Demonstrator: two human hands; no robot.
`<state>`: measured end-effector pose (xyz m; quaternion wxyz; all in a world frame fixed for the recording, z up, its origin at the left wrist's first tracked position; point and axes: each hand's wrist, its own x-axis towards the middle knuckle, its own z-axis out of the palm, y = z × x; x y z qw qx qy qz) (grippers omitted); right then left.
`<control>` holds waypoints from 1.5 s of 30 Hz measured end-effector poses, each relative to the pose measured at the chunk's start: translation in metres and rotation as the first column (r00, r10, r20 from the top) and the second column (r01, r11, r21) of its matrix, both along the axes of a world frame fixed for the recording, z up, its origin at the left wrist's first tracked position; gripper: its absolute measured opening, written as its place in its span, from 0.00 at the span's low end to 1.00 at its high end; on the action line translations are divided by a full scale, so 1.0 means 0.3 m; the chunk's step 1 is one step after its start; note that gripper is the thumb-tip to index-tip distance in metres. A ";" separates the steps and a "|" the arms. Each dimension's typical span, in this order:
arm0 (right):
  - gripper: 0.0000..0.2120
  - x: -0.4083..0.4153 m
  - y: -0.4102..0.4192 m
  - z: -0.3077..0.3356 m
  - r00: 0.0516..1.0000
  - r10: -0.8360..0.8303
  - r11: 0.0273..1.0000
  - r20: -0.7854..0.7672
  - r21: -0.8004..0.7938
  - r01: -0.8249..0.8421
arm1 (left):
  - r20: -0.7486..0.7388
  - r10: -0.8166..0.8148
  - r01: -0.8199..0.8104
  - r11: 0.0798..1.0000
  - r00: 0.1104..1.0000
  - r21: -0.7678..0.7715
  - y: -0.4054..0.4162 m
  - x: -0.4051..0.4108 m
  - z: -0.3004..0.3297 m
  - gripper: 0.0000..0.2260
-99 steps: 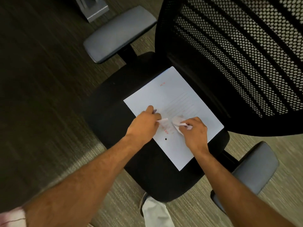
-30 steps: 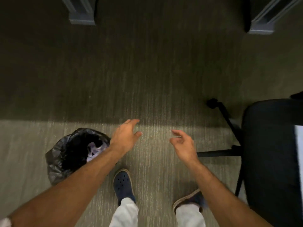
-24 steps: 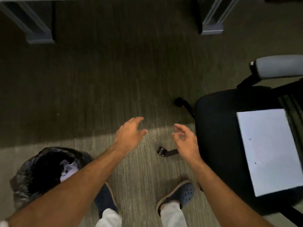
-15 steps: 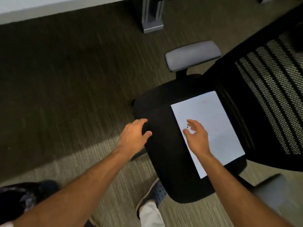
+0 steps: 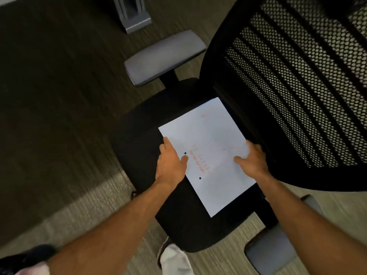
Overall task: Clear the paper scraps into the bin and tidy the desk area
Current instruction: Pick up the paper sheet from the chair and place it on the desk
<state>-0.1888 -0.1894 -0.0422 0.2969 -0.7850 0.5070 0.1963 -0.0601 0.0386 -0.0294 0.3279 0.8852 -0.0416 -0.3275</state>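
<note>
A white sheet of paper (image 5: 210, 132) with faint red writing and two black dots lies flat on the black seat (image 5: 184, 221) of an office chair. My left hand (image 5: 170, 165) is at the sheet's left edge, thumb on top near one dot and index finger along the edge. My right hand (image 5: 253, 159) is at the right edge, thumb on the paper and fingers curled over the rim. No loose scraps show on the sheet. A dark edge of the bin's black bag (image 5: 27, 257) shows at the bottom left corner.
The chair's mesh backrest (image 5: 297, 86) rises at the right, with grey armrests at the far side (image 5: 164, 56) and near side (image 5: 274, 249). A grey desk leg (image 5: 133, 14) stands on the carpet at the top. My trouser leg and shoe (image 5: 172, 259) are under the seat's front.
The scraps I was picking off the sheet are gone from it. My view swung from the bin back to the chair, and both empty hands came down onto the sheet's edges.
</note>
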 end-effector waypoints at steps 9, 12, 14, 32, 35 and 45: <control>0.22 0.010 0.134 0.038 0.998 -0.064 0.972 0.021 0.229 0.058 | -0.172 0.152 -0.164 0.985 0.973 -0.057 0.143 0.027 0.036 0.14; 0.12 0.024 0.204 0.099 0.994 -0.099 0.960 0.055 0.267 0.081 | -0.165 0.138 -0.147 0.988 0.977 -0.045 0.232 0.079 0.083 0.12; 0.08 0.047 0.278 0.180 0.990 -0.100 0.961 0.104 0.269 0.069 | -0.142 0.118 -0.127 0.990 0.983 -0.055 0.314 0.121 0.151 0.11; 0.06 0.554 1.205 1.610 0.775 -0.137 0.925 0.617 0.359 -0.122 | 0.273 0.178 -0.094 0.951 0.945 -0.294 1.283 0.553 1.573 0.18; 0.06 0.686 1.312 1.793 0.747 -0.133 0.895 0.652 0.402 -0.192 | 0.322 0.293 -0.172 0.919 0.900 -0.354 1.403 0.657 1.758 0.18; 0.09 1.216 1.534 2.108 0.647 0.013 0.860 0.763 0.322 -0.396 | 0.372 0.450 -0.293 0.865 0.812 -0.407 1.682 1.086 2.017 0.16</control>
